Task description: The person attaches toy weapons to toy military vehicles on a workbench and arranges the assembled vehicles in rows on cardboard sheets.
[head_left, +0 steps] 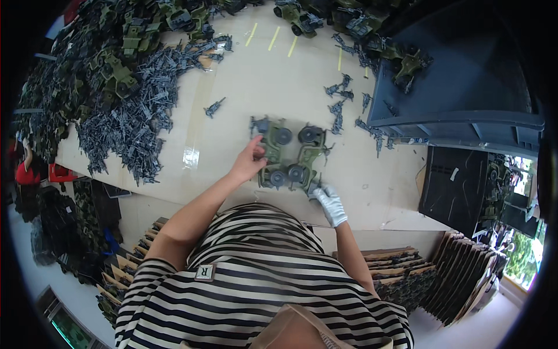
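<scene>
A green toy military vehicle lies upside down on the pale table, its dark wheels facing up. My bare left hand grips its left side with fingers curled on the chassis. My right hand, in a white glove, holds the vehicle's near right corner. Whether a small grey part is pinched there, I cannot tell.
A large heap of grey plastic parts and green toy vehicles fills the table's left and far side. Loose grey pieces lie right of the vehicle. A dark blue crate stands at right. Stacked cardboard sheets sit below the table.
</scene>
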`<state>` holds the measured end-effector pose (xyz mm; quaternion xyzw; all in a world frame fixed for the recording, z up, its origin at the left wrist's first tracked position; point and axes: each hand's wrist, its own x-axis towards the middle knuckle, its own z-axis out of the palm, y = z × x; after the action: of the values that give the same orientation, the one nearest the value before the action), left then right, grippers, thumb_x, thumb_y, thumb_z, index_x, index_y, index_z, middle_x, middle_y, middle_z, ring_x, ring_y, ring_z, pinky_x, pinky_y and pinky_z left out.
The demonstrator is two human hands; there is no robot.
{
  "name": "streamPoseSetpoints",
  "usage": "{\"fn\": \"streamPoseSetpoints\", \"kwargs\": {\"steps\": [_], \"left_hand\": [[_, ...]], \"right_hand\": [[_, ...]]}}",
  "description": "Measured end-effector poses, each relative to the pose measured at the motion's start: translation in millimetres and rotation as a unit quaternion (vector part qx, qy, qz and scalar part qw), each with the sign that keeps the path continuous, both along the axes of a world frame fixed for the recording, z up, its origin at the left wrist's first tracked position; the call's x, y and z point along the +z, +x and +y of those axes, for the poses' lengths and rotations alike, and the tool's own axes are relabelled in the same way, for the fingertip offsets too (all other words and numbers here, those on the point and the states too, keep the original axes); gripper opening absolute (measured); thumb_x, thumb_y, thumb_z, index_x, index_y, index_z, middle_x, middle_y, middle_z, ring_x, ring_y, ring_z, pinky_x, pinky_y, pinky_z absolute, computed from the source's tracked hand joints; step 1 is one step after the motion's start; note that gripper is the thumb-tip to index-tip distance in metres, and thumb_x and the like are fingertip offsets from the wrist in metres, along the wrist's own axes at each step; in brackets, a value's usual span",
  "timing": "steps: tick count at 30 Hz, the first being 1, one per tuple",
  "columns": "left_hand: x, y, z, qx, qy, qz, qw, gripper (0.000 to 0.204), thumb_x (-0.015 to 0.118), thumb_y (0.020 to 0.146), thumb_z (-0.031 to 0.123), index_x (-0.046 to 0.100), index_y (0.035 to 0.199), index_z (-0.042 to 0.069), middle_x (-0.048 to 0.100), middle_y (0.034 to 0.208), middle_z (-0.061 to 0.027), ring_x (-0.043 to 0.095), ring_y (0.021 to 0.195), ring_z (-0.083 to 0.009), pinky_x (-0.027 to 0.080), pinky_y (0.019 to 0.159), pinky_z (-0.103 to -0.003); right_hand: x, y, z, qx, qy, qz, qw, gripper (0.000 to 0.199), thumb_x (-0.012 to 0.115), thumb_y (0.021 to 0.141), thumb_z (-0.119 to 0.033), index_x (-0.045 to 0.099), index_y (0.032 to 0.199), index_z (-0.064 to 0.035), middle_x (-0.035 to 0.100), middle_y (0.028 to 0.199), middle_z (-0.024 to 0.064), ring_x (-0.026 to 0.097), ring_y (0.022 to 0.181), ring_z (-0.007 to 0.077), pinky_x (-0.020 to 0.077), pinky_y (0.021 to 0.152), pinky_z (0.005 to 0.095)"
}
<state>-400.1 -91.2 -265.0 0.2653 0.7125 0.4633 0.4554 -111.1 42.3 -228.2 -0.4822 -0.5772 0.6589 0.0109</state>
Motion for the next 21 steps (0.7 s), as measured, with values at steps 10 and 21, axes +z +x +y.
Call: {"fn": "streamPoseSetpoints", "kwargs": {"steps": [10,21], "left_hand": [[-0.2,71.5,71.2,-0.210,-0.020,0.020,0.977,0.080,0.069,0.086,0.015,0.023,0.150,0.005,0.057,0.114,-0.0192,0.059,0.104,-0.0285,0.048,0.094,-0.038],[44.5,24.2,24.5,-0.064,-0.014,0.061,0.996,0.070,0.068,0.090,0.026,0.029,0.147,0.014,0.062,0.114,-0.0145,0.061,0.108,-0.0262,0.053,0.086,-0.036]], "right_hand": [[17.6,65.1,15.4,0.113,0.043,-0.129,0.984,0.044,0.059,0.097,-0.030,0.056,0.129,-0.0003,0.067,0.114,0.0172,0.062,0.103,0.0285,0.0472,0.092,0.0354],[153.0,-89.4,126.7,0.052,0.130,-0.048,0.989,0.063,0.066,0.090,-0.045,0.054,0.133,-0.0002,0.066,0.119,0.0174,0.061,0.113,0.0235,0.0458,0.097,0.0339]]}}
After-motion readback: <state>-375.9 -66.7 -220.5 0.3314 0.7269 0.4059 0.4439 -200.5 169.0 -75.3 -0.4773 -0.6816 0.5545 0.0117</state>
